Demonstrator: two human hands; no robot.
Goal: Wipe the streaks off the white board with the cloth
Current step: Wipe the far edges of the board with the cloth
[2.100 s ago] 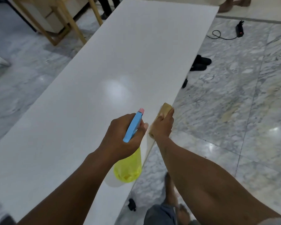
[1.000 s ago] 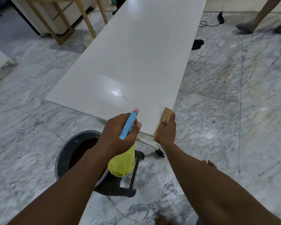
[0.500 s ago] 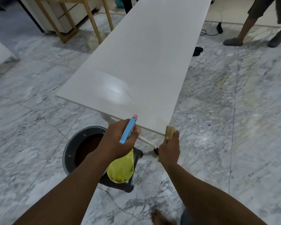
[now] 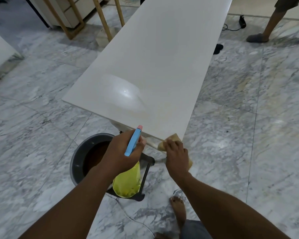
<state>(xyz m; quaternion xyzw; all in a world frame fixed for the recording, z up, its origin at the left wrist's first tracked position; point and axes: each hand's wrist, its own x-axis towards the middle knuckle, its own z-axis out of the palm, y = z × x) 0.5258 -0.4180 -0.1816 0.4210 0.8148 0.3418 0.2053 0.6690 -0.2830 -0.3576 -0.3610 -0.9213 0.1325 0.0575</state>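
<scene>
A long white board [image 4: 159, 57] stretches away from me, glossy, with a faint wet patch near its near end. My right hand [image 4: 177, 155] grips a tan cloth [image 4: 171, 140] pressed against the board's near right corner, at its edge. My left hand [image 4: 123, 152] holds a spray bottle [image 4: 128, 181] with a blue trigger head and a yellow body, hanging just below the board's near edge.
A grey bucket [image 4: 78, 163] of brown water stands on the marble floor under the board's near end, beside a black stand foot [image 4: 145, 169]. My bare foot [image 4: 178, 209] is below. Another person's leg [image 4: 266, 26] stands far right. Wooden frame legs [image 4: 104, 19] stand far left.
I have stepped back along the board; the near end and the bucket came into view. My right hand slid the cloth down the right edge to the near corner.
</scene>
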